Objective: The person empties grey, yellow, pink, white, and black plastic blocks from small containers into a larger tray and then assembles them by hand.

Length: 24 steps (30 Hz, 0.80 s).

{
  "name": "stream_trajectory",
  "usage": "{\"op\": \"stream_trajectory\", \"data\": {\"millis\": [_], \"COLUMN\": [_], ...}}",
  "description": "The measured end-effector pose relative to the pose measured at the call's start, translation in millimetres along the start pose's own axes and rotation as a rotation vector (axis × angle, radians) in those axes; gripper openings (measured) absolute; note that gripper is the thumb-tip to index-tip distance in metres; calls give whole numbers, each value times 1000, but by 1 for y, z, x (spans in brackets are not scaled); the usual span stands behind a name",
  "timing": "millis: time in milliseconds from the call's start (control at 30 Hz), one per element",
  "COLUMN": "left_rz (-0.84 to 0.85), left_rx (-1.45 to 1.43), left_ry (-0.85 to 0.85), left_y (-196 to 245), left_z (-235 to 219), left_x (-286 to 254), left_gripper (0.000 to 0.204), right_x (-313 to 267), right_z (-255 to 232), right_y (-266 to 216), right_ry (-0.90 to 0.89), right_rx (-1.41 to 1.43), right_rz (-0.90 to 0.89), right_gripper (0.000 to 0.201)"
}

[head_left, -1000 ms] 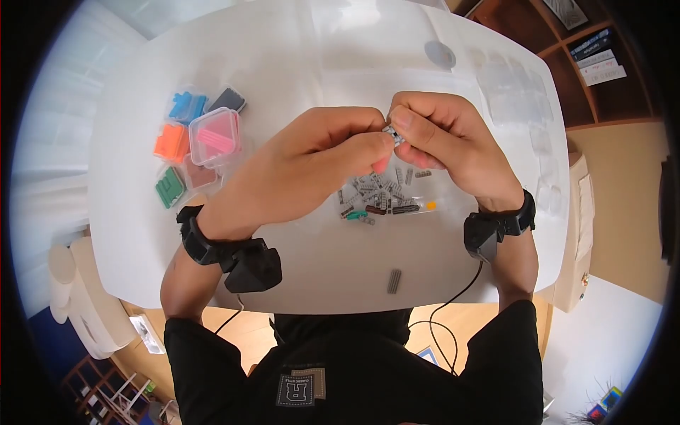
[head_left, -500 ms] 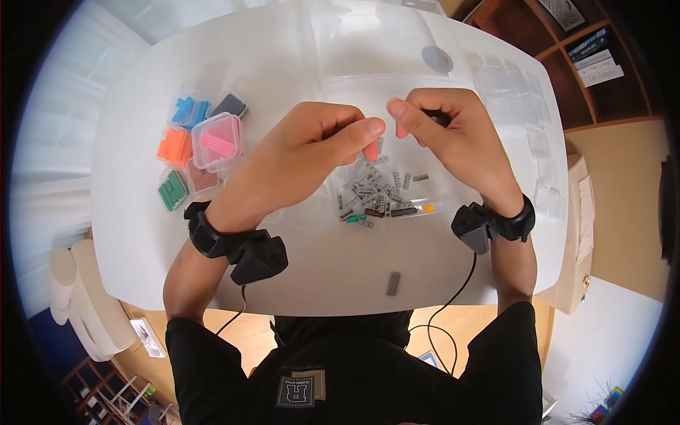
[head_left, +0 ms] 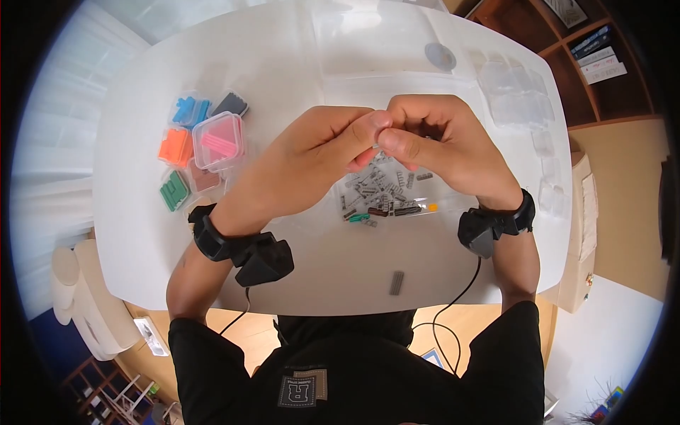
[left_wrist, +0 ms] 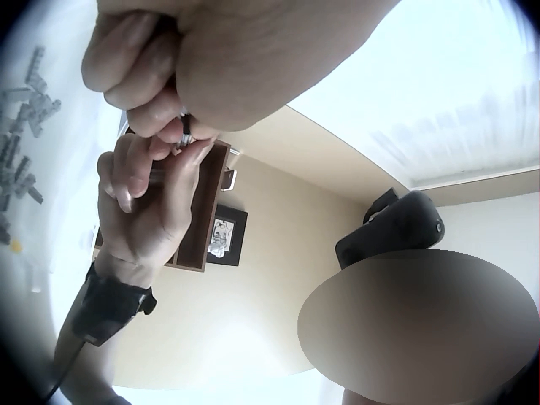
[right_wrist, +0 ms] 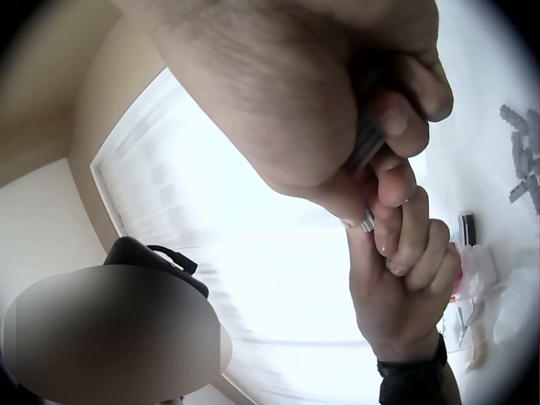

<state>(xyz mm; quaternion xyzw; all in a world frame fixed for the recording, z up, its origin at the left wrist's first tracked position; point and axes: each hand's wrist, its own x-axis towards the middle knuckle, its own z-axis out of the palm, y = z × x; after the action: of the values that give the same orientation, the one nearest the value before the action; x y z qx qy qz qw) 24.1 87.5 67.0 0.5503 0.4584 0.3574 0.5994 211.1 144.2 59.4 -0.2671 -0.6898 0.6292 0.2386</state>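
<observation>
A white counter (head_left: pixel 333 283) is stretching underneath. Fingers (head_left: pixel 368 133) curled and tips together, the left hand (head_left: pixel 304 163) and right hand (head_left: pixel 460 156) are pinching a small gray block (right_wrist: pixel 368 221); the right is also cradling a darker gray piece (right_wrist: pixel 364 145). Loose gray bricks (head_left: pixel 370 190) are lying below.

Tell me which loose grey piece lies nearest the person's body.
The grey piece alone by the near edge of the table; the other loose grey pieces lie farther off, clustered.
</observation>
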Motion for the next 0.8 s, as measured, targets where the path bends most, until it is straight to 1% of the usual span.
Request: {"op": "stream_trajectory", "data": {"millis": [67, 167, 267, 400, 467, 500, 567, 600, 667, 800], "left_rz": [12, 58, 26, 78, 42, 42, 17, 17, -2, 3], "left_rx": [-21, 15, -60, -1, 15, 15, 28, 28, 49, -27], "left_ry": [-61, -71, -77, -82, -48, -48, -62, -63, -61, -106], "left_y": [0, -1, 0, 2, 3, 2, 1, 0, -2, 2], "left_z": [-2, -1, -2, -3, -3, -3, -4, -4, -2, -1], "left_x": [0, 0, -1, 0, 0, 0, 0, 1, 1, 0], "left_gripper": [38, 39, 40, 41, 42, 42, 42, 42, 41, 40], "right_x": [-1, -1, -3, -2, -2, -2, -1, -1, -2, -2], "right_z": [-3, -3, -5, -5, -3, -3, -3, -3, -2, -2], "right_y": [-3, -5, -8, -10, -11, -8, -2, -2, -3, -11], "right_ry": [-34, -45, -64, -62, -39, -38, -61, -61, -44, -50], "right_rx": [23, 49, 102, 61, 7, 7, -28, -28, -18, 31], "right_rz": [45, 42, 58, 75, 22, 21, -36, -36, 60, 55], "right_gripper": [26, 23, 21, 21, 20, 20, 19, 19, 19, 18]}}
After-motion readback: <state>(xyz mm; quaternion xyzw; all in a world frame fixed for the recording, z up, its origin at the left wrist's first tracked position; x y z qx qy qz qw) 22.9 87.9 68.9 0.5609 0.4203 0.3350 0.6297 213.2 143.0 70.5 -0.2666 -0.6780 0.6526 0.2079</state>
